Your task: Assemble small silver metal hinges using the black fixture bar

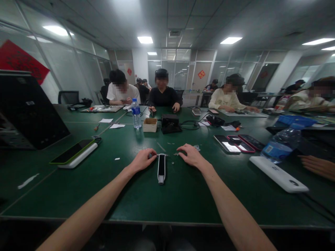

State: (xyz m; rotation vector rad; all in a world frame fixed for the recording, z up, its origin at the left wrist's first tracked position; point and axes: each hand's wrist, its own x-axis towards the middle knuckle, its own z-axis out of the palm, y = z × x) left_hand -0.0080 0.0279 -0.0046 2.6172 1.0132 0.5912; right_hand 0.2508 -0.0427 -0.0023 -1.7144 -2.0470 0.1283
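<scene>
A slim white device with a dark face [161, 167] lies on the green table [136, 205], its narrow end toward me. My left hand [143, 159] is just left of its far end, fingers curled around a small dark round piece [150, 156]. A thin metal rod crosses beside the device's top, near those fingertips. To the right, my right hand [192, 156] rests on the table with its fingers apart, the fingertips beside small metal bits [176, 153]. A tiny ring-like part [172, 162] lies between the device and my right hand.
A cardboard box [150, 125], water bottle [136, 115] and black device [170, 122] stand ahead. Phones [226, 144] and a white power bank [278, 174] lie right, near another person's hand [318, 165]. A green-edged phone [74, 152] lies left. People sit across the table.
</scene>
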